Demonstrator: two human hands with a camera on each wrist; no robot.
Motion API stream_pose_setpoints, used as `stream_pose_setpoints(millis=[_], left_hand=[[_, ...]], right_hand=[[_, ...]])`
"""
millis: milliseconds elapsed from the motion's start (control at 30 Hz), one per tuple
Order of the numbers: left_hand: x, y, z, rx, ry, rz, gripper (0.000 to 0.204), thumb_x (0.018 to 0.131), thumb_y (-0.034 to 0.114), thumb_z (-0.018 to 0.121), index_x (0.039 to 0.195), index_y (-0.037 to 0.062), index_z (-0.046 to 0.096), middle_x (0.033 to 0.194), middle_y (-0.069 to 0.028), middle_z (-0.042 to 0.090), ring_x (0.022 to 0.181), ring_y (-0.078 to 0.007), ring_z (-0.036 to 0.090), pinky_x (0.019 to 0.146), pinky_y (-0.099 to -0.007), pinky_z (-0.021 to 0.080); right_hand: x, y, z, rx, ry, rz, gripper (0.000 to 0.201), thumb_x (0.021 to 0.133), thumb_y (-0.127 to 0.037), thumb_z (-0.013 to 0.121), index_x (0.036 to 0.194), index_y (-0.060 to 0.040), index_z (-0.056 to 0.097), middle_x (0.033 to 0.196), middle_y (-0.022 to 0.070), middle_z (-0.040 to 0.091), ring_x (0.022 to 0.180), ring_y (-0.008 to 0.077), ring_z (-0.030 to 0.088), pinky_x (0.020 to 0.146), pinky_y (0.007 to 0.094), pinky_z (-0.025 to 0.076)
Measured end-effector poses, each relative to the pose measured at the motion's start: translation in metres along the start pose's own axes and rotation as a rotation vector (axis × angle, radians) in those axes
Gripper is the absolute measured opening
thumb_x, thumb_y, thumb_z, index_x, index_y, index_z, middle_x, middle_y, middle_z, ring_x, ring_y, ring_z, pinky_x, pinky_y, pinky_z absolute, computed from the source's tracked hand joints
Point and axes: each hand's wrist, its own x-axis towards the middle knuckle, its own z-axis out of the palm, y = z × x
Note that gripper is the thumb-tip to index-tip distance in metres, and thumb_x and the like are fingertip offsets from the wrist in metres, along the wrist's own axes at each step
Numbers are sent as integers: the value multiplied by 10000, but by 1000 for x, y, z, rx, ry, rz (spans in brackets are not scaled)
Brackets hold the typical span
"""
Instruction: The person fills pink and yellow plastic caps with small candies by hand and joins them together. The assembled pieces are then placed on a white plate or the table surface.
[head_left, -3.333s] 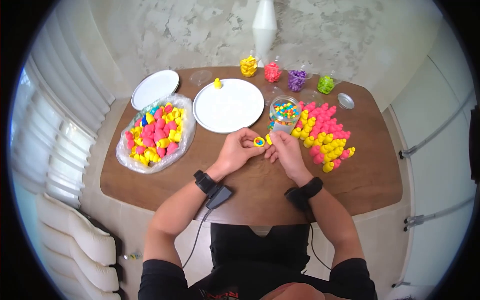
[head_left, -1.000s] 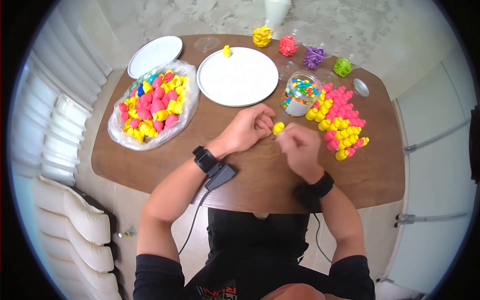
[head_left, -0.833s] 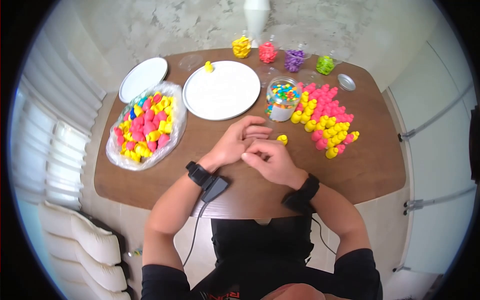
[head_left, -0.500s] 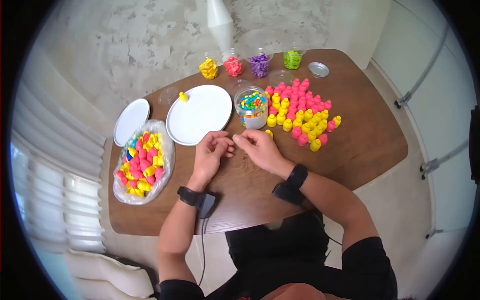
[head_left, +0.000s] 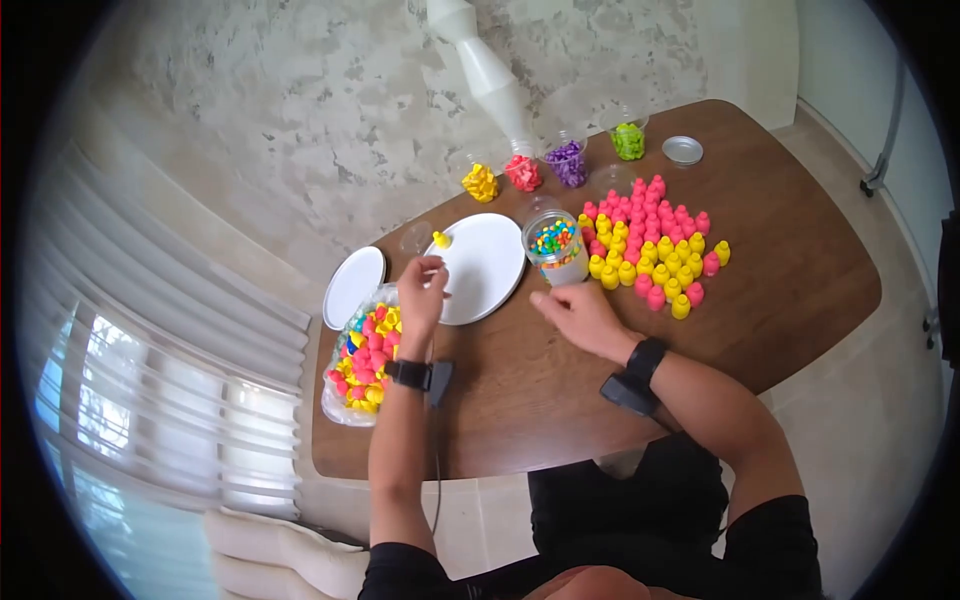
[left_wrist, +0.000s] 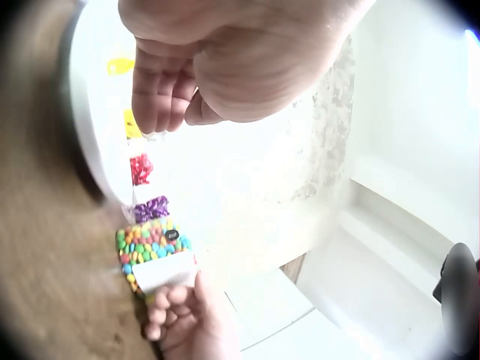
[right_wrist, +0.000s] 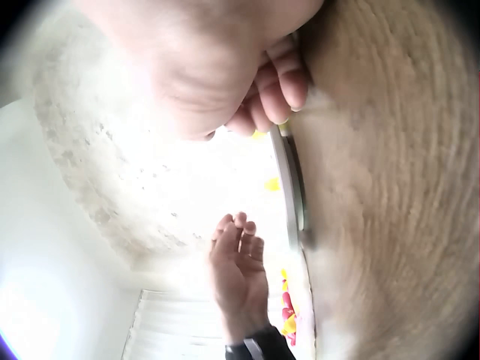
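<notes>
My left hand (head_left: 424, 298) hovers over the near-left edge of the white round plate (head_left: 488, 268), its fingers loosely bent and holding nothing. Close beyond its fingertips a small yellow bottle-shaped piece (head_left: 441, 240) stands at the plate's far-left rim. In the left wrist view the palm (left_wrist: 255, 67) is bare. My right hand (head_left: 588, 318) is low over the table, just in front of a clear jar (head_left: 562, 268) of multicoloured candies, with relaxed fingers and nothing in them. To its right stand several yellow pieces (head_left: 681, 306) and pink pieces (head_left: 656, 297) in a group.
A plastic bag (head_left: 340, 410) of mixed pink and yellow pieces lies left of my left forearm. Behind it is another white plate (head_left: 354, 287). Cups of yellow (head_left: 480, 183), red (head_left: 522, 172), purple (head_left: 567, 164) and green bits (head_left: 628, 141) line the far edge, near a metal lid (head_left: 682, 150).
Earlier both hands held a yellow piece with candies inside; it was then closed and let go beside the right hand. The hands have parted, the left going toward the plate. The head view has turned.
</notes>
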Motion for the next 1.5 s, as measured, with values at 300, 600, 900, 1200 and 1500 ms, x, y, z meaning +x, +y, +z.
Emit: stream_pose_setpoints(millis=[300, 600, 900, 1200, 1500], left_hand=[[110, -53, 0, 754, -72, 273, 508, 828, 117, 750, 1309, 45, 601, 1202, -247, 662, 1156, -444, 620, 980, -505, 509], [81, -58, 24, 678, -171, 390, 361, 840, 93, 752, 1185, 24, 674, 862, -189, 731, 841, -286, 732, 734, -407, 578], [-68, 64, 62, 135, -270, 250, 504, 872, -18, 735, 1329, 6, 523, 1030, -124, 686, 884, -188, 688, 714, -322, 576], [-100, 32, 91, -10, -291, 119, 233, 860, 19, 804, 1055, -17, 682, 874, -55, 699, 802, -104, 634, 733, -271, 544], [-103, 31, 88, -282, -349, -60, 235, 890, 21, 821, 1054, -37, 662, 974, -81, 745, 869, -98, 701, 777, -249, 583]], right_hand=[[-3, -19, -8, -52, -132, -10, 480, 988, -360, 661, 697, 20, 625, 605, 199, 578, 540, 330, 567, 565, 459, 438], [-3, -14, -7, -78, -149, -33, 456, 983, -343, 659, 727, 35, 645, 646, 217, 610, 597, 355, 618, 605, 465, 476], [-3, -11, 3, 90, 8, -62, 302, 935, -250, 766, 1028, 10, 644, 766, 114, 697, 664, 171, 663, 621, 342, 524], [-3, -4, 6, -14, -25, -4, 329, 910, -283, 783, 924, 24, 667, 737, 151, 683, 659, 230, 672, 598, 375, 515], [0, 0, 6, 130, -99, 86, 240, 1053, -225, 647, 1027, 14, 661, 795, 8, 656, 666, 34, 549, 563, 222, 431]])
